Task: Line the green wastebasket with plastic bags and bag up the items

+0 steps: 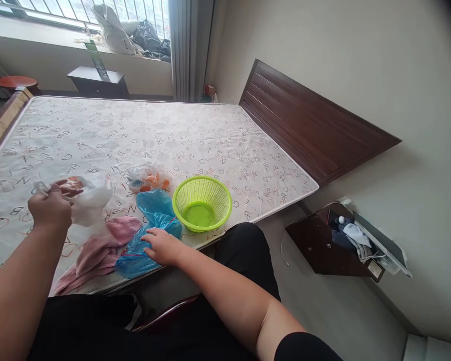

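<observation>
The left hand (51,203) has its fingers closed on the bunched top of a clear plastic bag (93,193), whose body spreads out to the right of those fingers, over the mattress (143,125). The right hand (163,246) has its fingers spread apart, over the blue plastic bag (156,213); whether the fingertips touch the film I cannot tell.

Between the two hands, on the near part of the mattress, a pink cloth (101,248) lies crumpled, below and to the right of the left fingers and against the blue bag. Just beyond the blue bag, farther out than the right fingers, sits another clear bag (146,176) with orange markings.

A green basket (202,204) stands upright just beside the blue bag, to the right of and a little beyond the right fingers; its slotted wall and solid bottom show, and nothing lies in it.

The mattress, printed with letters, stretches away past both sets of fingers to a small dark cabinet (99,85) with a green glass vase (96,59) on top. Well to the right of the right fingers, a brown nightstand (319,240) holds folded cloths (357,235).
</observation>
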Tool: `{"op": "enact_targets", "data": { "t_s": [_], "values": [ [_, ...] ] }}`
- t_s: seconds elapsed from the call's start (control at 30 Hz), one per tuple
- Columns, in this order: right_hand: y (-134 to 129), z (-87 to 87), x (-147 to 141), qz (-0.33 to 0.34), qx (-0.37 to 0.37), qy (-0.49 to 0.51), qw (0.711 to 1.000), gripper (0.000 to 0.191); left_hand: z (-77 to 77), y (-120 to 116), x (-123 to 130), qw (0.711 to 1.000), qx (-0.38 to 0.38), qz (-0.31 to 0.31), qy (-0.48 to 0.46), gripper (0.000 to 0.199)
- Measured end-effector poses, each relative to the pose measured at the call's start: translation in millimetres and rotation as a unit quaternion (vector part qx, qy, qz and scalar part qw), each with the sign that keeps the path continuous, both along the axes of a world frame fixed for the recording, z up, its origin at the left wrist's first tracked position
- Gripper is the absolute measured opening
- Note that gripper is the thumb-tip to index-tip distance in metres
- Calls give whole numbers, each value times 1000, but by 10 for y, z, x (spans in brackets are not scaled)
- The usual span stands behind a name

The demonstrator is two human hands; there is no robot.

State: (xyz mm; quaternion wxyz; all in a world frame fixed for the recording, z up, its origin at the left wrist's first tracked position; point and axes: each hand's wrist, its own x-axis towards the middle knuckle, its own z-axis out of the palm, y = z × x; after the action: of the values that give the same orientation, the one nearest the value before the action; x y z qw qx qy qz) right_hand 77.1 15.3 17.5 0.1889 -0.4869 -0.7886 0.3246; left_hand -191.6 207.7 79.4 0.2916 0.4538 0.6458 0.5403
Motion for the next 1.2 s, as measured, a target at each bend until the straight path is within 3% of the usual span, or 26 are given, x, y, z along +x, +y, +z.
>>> {"op": "enact_targets", "data": {
  "t_s": [0.07, 0.17, 0.23, 0.3, 0.37, 0.47, 0.6, 0.7, 0.77, 0.83, 0.93, 1.0, 1.07, 1.13, 1.2],
  "values": [
    [48, 93, -25, -31, 29, 71, 997, 55, 325, -142, 266, 995, 26, -11, -100, 35],
    [156, 341, -55, -104, 71, 190, 974, 77, 703, -462, 686, 975, 60, -97, -189, 38],
    [245, 541, -65, -158, 95, 265, 946, 86, 831, -695, 933, 966, 48, -145, -209, 41],
    [326, 708, -58, -193, 106, 340, 914, 82, 875, -921, 1125, 957, 18, -186, -223, 44],
    [386, 795, -19, -201, 72, 387, 897, 68, 866, -1138, 1249, 952, -1, -215, -216, 49],
    [429, 763, 90, -217, -16, 426, 878, 53, 794, -1432, 1307, 964, -15, -221, -149, 55],
    [438, 657, 208, -272, -27, 469, 840, 53, 623, -1650, 1233, 994, 21, -106, 4, 61],
    [434, 697, 223, -282, 6, 459, 843, 47, 482, -1637, 1143, 989, 1, -54, 135, 48],
    [430, 765, 224, -277, 25, 440, 854, 40, 411, -1575, 1079, 985, -18, -37, 165, 47],
    [428, 830, 236, -252, 36, 397, 882, 31, 371, -1505, 1018, 983, 29, -38, 178, 46],
    [441, 886, 267, -190, 53, 301, 933, 24, 375, -1440, 964, 940, 204, -87, 261, 48],
    [468, 891, 281, -150, 63, 256, 953, 29, 389, -1425, 968, 904, 267, -117, 313, 59],
    [512, 877, 288, -117, 73, 238, 962, 34, 368, -1414, 991, 880, 260, -186, 351, 64],
    [569, 853, 297, -87, 72, 233, 966, 34, 293, -1388, 1005, 855, 204, -296, 374, 63],
    [623, 831, 312, -76, 61, 252, 963, 32, 182, -1341, 990, 844, 138, -357, 376, 61]
  ]
}}
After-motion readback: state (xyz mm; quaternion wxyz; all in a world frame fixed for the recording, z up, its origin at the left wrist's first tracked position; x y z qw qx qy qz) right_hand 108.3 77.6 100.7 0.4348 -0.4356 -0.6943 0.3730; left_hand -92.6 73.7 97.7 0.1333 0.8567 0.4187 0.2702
